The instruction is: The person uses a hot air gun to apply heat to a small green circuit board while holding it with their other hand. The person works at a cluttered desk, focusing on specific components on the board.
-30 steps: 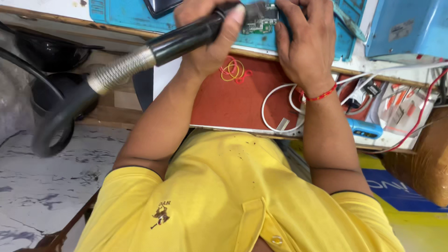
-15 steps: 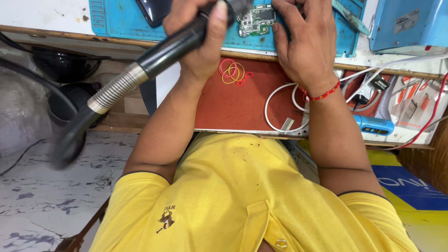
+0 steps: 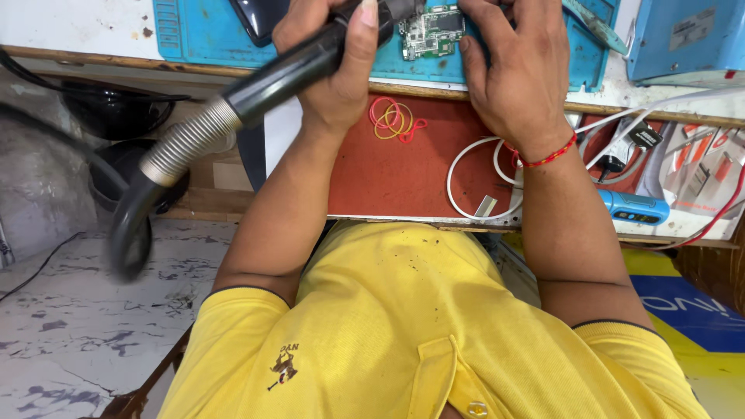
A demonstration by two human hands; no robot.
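Note:
My left hand (image 3: 337,66) is closed around a black hot-air wand (image 3: 291,70), whose ribbed metal collar and black hose (image 3: 182,147) trail down to the left. The wand's front end points at a small green circuit board (image 3: 432,31) lying on a blue work mat (image 3: 194,31). My right hand (image 3: 516,74), with a red thread at the wrist, rests on the mat right beside the board, fingers touching its edge. Whether it pinches the board or a tool is hidden.
A pulled-out red drawer surface (image 3: 403,174) holds coloured rubber bands (image 3: 394,120) and a white cable (image 3: 466,182). A blue handheld tool (image 3: 632,208), plugs and red wires lie at right. A light-blue box (image 3: 687,39) stands top right, black bowls (image 3: 116,109) at left.
The view has shifted slightly, and the hose has swung a little at left. Both hands stay at the circuit board with the wand held in the left.

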